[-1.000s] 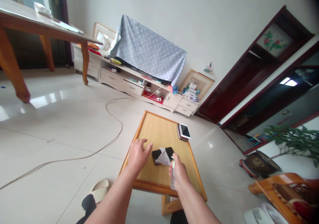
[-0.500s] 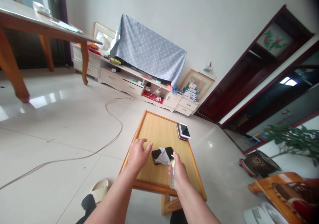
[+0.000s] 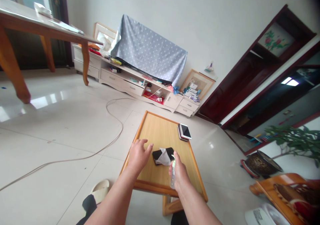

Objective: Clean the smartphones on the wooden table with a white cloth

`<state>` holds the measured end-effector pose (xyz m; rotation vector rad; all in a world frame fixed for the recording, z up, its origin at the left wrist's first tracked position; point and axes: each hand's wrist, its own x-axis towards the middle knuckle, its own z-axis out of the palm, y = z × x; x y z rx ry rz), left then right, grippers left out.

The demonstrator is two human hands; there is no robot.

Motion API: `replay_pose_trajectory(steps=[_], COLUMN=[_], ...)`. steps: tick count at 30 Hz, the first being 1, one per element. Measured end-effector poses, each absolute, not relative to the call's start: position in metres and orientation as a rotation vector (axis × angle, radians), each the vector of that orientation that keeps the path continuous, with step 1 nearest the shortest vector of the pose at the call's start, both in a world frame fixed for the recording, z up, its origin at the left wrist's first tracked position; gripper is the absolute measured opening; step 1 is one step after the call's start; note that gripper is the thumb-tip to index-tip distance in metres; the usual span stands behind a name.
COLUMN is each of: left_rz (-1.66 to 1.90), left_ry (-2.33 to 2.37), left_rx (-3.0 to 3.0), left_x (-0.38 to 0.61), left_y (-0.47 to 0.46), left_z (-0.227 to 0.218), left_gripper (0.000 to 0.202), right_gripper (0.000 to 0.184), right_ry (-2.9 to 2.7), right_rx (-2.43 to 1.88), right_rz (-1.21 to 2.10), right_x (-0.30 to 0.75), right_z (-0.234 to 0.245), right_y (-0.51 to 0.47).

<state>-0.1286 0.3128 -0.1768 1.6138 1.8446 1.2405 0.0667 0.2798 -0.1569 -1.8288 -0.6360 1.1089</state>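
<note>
over the low wooden table (image 3: 160, 126), i'm holding my left hand (image 3: 139, 156) open just beside a black item (image 3: 157, 156) under white tissue (image 3: 163, 157), my right hand (image 3: 179, 175) gripping a clear plastic bottle (image 3: 172, 178).

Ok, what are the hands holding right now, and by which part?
The right hand grips a small clear bottle around its middle; the left hand holds nothing.

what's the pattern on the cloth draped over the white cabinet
The cloth is pale blue with white polka dots, best seen in the head view.
</note>
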Motion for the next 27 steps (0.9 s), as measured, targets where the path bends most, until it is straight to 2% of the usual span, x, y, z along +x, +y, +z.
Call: replay_pose_trajectory(steps=[6, 12, 16, 23, 27], left_rz=[1.248, 1.267, 1.237, 1.124, 1.090], left_ry=[1.839, 1.824, 1.814, 1.800, 1.799], left_rx=[1.600, 1.603, 1.596, 1.562, 1.541], left_x=[-0.129, -0.128, -0.127, -0.126, -0.126], left_y=[0.313, 0.313, 0.312, 0.313, 0.315], left_z=[-0.177, -0.179, -0.177, -0.173, -0.173], left_gripper=[0.041, 0.038, 0.038, 0.042, 0.041], right_gripper=[0.066, 0.045, 0.041, 0.044, 0.054], right_ry=[-0.657, -0.885, -0.981, -1.142, -1.201], right_rx=[-1.792, -1.541, -1.424, -1.344, -1.289], right_rz=[1.117, 1.063, 1.053, 1.035, 1.067], right_x=[0.069, 0.059, 0.041, 0.008, -0.009], right_z=[-0.152, -0.144, -0.143, -0.140, -0.141], right_y=[0.281, 0.306, 0.340, 0.405, 0.442])
